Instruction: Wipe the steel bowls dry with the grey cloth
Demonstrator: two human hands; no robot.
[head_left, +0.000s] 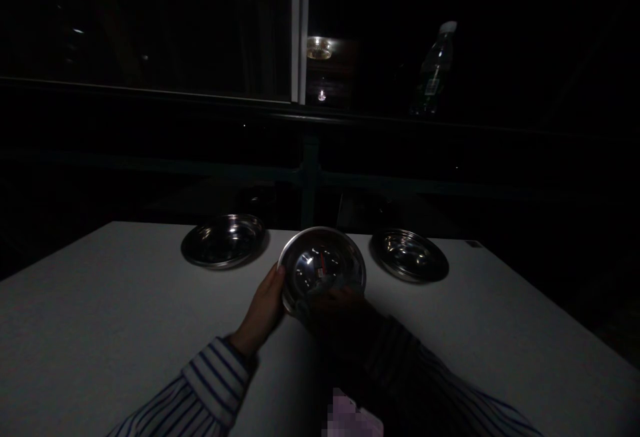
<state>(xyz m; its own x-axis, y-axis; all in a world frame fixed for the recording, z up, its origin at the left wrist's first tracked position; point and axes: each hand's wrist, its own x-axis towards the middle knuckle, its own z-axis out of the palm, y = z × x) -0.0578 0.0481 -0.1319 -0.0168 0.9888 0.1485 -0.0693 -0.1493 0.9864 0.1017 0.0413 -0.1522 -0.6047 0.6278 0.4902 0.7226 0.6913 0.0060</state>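
A round, shiny metal plate (300, 247) is tilted up toward me over the middle of the table. My left hand (267, 303) grips its left rim, thumb on the near face. In deep shadow, my right hand (345, 307) is at the plate's lower right, closed on a greyish cloth (330, 285) that lies against the inner surface. The fingers of that hand are dark and partly blurred. Lights and an orange-red mark show in the plate's shiny middle.
Two more metal plates lie on the white table (125, 310): a left plate (224, 242) and a right plate (410, 255). A clear bottle (434, 73) with a white cap stands beyond the table. A pinkish object (350, 417) is at the bottom edge.
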